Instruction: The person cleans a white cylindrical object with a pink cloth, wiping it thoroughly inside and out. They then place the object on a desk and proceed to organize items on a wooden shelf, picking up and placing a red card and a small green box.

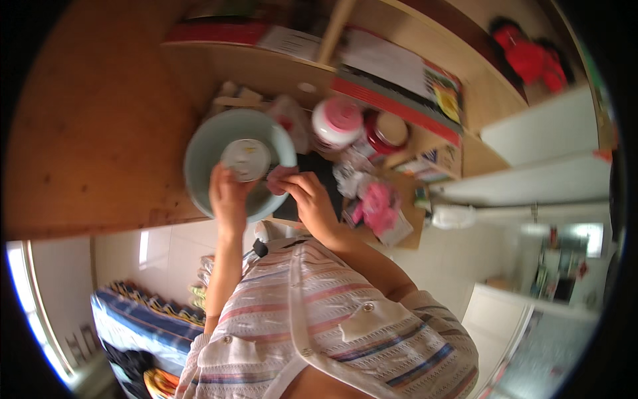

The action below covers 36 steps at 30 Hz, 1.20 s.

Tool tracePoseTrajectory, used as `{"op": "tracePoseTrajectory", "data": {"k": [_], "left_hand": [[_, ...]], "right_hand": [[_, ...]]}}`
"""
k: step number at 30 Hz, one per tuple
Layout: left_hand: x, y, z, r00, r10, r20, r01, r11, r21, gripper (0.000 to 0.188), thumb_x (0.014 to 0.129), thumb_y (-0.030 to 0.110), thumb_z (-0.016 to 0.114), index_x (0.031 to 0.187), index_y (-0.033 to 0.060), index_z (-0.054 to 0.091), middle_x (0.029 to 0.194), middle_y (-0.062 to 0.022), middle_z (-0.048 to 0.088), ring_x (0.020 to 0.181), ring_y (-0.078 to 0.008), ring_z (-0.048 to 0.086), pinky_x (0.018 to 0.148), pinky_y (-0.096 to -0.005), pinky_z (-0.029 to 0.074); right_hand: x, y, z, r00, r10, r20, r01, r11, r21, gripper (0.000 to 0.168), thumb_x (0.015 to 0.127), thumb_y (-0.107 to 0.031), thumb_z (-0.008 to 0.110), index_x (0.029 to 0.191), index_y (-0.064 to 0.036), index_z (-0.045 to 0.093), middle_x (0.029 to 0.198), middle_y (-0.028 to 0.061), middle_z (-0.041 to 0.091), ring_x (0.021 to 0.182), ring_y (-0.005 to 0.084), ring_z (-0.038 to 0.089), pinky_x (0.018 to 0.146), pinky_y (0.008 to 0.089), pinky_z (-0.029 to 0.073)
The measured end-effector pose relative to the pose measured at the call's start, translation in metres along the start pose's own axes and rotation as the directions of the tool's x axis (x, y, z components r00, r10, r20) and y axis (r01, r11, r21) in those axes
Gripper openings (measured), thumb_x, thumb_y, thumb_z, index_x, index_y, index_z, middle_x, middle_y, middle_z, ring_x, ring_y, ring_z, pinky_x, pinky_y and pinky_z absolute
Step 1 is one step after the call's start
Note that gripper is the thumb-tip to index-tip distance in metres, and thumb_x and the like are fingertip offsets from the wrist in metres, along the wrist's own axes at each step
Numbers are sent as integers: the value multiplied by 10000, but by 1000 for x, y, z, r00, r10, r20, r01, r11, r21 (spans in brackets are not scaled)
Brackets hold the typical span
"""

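A pale blue-green plastic basin (199, 149) stands at the edge of a desk surface. My left hand (229, 194) grips a round white lid-like object (251, 154) over the basin, its fingers curled at the object's lower left edge. Small yellowish and pale marks show on its face. Between the thumb and fingers of my right hand (311, 199) is a mauve cloth (281, 179), held at the basin's right rim. The basin's bottom is partly hidden by my hands and the white object.
Behind the basin stand a white jar with a pink lid (339, 122) and a red jar with a pale lid (391, 129). Pink and clear plastic bags (376, 202) lie to the right. A wooden shelf (478, 149) holds boxes above. A large brown wooden panel (99, 124) bounds the left side.
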<state>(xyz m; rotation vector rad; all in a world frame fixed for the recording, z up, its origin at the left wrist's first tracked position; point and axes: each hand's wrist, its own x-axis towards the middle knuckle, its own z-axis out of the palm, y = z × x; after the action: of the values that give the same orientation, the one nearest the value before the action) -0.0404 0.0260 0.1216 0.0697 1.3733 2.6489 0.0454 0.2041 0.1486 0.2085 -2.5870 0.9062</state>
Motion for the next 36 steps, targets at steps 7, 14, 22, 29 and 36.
{"op": "tracePoseTrajectory", "data": {"k": [7,14,22,29,36], "left_hand": [[-1,-14,15,952,-202,228,173,975,142,384,1028,237,538,1341,21,484,1285,-103,576,1188,-209,575,1017,-403,492],[-13,-42,68,818,-290,496,90,917,388,416,925,36,708,1294,23,516,1209,-63,617,1140,-155,575,998,-321,467],[-2,-31,112,352,75,933,-834,477,277,616,667,-151,683,1233,69,581,1231,-181,630,1175,-417,608,932,-475,544],[4,-29,116,221,91,971,-923,341,178,534,697,76,660,1228,40,616,1332,-163,576,1267,-368,553,1059,-470,499],[2,-15,124,360,100,927,-847,452,280,660,705,-28,708,1343,38,552,1418,-169,533,1309,-378,515,1085,-445,474]], "right_hand": [[-125,66,-15,562,768,-307,-661,640,391,144,933,17,566,1036,-42,647,995,116,672,843,208,672,739,292,532],[-237,180,-93,292,568,-769,-675,692,255,153,961,-102,616,1092,-29,646,1056,121,662,1001,249,623,894,361,496],[-109,58,-115,527,800,-287,-493,563,663,464,967,-197,678,1374,-29,533,1333,122,587,1026,136,577,831,293,515],[-29,4,-123,825,446,-347,-316,873,371,689,870,-233,792,1449,-54,465,1293,118,598,940,157,567,750,276,472],[-12,23,-112,786,557,-268,-291,716,634,476,927,-222,737,1303,-11,534,1173,118,682,1063,168,641,889,301,495]]}}
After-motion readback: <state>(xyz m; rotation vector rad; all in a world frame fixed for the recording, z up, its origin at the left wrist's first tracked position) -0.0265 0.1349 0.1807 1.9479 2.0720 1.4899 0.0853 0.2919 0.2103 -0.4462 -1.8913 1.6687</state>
